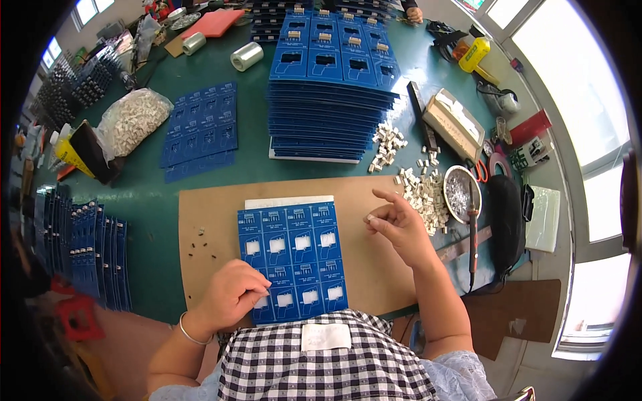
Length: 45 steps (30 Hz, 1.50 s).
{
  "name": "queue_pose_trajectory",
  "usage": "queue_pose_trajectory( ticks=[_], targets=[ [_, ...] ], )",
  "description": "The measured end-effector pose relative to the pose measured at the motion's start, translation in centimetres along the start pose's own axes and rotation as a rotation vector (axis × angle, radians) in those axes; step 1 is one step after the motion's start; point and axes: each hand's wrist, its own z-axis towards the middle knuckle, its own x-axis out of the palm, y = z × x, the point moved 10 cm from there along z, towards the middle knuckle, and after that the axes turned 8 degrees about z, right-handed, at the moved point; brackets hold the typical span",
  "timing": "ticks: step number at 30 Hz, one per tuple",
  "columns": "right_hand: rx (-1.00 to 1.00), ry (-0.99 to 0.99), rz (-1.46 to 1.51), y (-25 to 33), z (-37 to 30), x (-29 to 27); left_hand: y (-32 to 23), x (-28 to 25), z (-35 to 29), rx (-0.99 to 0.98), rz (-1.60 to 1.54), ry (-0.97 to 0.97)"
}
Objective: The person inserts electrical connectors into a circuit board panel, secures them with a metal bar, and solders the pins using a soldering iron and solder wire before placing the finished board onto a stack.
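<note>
A blue circuit board panel [289,228] with rows of rectangular cutouts lies in front of me on a white pad [257,202], whose far edge sticks out. My left hand [233,293] rests over the panel's lower left corner, its fingers curled together in a pinch; whatever they hold is hidden. Raised over the brown work board [374,274], right of the panel, is my right hand [401,230]. Its thumb and a finger meet, the other fingers lie loosely bent, and anything between the tips is too small to name. Small white connectors [424,204] lie heaped just beyond it.
A tall stack of blue panels [328,113] stands at the back, with more panels [200,127] to its left. A bag of connectors [137,117] sits far left. On the right are a round dish [461,190], a soldering iron [473,234] and a cardboard box [455,123].
</note>
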Motion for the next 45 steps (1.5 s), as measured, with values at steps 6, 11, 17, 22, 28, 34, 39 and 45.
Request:
queue_pose_trajectory(
  ticks=[6,11,17,22,28,34,39,45],
  targets=[
    [-0.089,0.126,-0.354,1.2,3.4,4.6,-0.1,-1.3,2.0,-0.06,0.057,-0.139],
    [-0.403,0.207,-0.804,2.4,4.4,7.6,-0.4,-1.0,2.8,0.031,0.092,-0.142],
    [-0.419,0.305,-0.936,2.0,4.6,9.4,0.9,-1.5,2.5,-0.035,0.139,-0.166],
    [-0.468,0.302,-0.946,2.3,4.3,9.8,0.3,-2.2,3.1,-0.027,0.178,-0.212],
    [-0.62,0.304,-1.013,2.3,3.1,10.2,0.2,-2.3,4.6,-0.047,0.154,-0.231],
    [-0.729,0.297,-1.11,1.9,1.8,10.4,0.5,-1.6,8.2,-0.067,0.01,-0.194],
    [-0.474,0.147,-0.785,3.7,2.6,7.3,2.5,1.3,11.1,-0.052,0.098,-0.085],
    [-0.409,-0.143,-0.832,5.9,1.1,-1.8,2.2,2.9,13.3,0.025,0.177,-0.01]
  ],
)
